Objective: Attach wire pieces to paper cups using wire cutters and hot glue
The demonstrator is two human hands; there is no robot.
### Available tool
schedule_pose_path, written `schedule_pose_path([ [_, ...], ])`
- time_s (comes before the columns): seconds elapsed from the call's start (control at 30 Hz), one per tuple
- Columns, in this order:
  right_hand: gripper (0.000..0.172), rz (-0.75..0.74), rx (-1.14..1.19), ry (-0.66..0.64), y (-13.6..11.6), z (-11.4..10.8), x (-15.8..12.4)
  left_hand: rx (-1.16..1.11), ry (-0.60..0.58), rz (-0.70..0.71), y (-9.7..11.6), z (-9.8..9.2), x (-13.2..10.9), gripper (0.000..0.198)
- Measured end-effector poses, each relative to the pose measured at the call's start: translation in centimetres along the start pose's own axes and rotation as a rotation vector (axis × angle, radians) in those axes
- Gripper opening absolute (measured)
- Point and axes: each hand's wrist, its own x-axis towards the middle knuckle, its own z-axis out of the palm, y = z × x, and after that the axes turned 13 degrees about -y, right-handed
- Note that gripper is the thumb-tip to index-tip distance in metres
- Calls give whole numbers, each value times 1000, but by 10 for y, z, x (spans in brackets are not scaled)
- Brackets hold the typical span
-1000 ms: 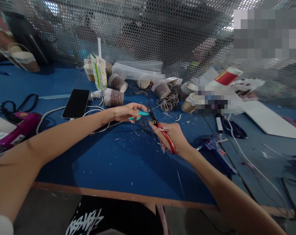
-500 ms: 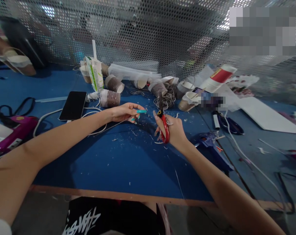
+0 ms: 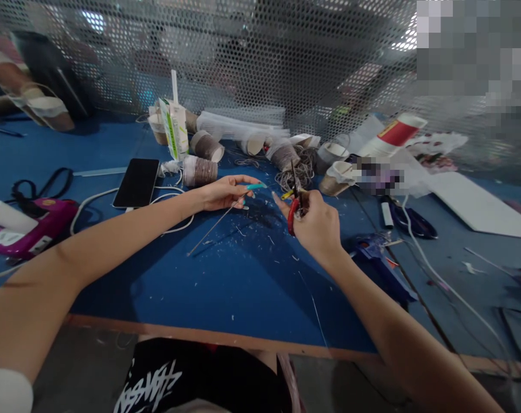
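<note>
My left hand [image 3: 226, 192], with long turquoise nails, is closed in a pinch on a thin grey-brown cord [image 3: 211, 229]. The cord's loose end slants down to the left above the table. Red-handled scissors [image 3: 292, 218] are in my right hand [image 3: 318, 226], just to the right of the left hand and apart from it. Their dark blades point upward, partly hidden by my fingers. Behind the hands lie a cord-wrapped cup [image 3: 200, 171] on its side and a tangled heap of similar cord [image 3: 301, 169].
A phone [image 3: 136, 182] on a white cable lies left, near a magenta device [image 3: 23, 232]. A blue glue gun [image 3: 383, 267] rests right of my right arm. Paper cups [image 3: 338, 176], a drink carton [image 3: 174, 129] and white sticks [image 3: 243, 123] stand before a perforated metal screen [image 3: 260, 63].
The cord has swung, and its free end now hangs more steeply. My right hand has turned the scissors and lifted their handles a little. The view has shifted slightly.
</note>
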Motion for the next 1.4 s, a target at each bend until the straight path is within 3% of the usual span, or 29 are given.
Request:
schedule_pose_path([
  [0.2, 47, -5, 51, -44, 3, 0, 1, -2, -52, -2, -1, -1, 0, 22],
  [0.33, 62, -83, 84, -2, 9, 2, 2, -9, -46, -4, -2, -2, 1, 21],
  [0.57, 36, -39, 379, -155, 6, -5, 8, -26, 6, 1, -1, 1, 2, 20],
  [0.8, 42, -7, 166, 30, 2, -9, 4, -50, 157, 116, -1, -1, 5, 22],
  [1.0, 54, 168, -55, -124, 0, -12, 1, -13, 241, 177, 1, 3, 3, 37],
  [1.13, 57, 131, -115, -142, 5, -10, 2, 10, 295, 160, 3, 5, 2, 35],
  [1.3, 49, 118, 33, -119, 18, -6, 10, -5, 262, 157, 1, -1, 4, 28],
  [1.4, 40, 103, 243, -182, 27, 0, 17, 10, 262, 178, -2, -4, 6, 23],
])
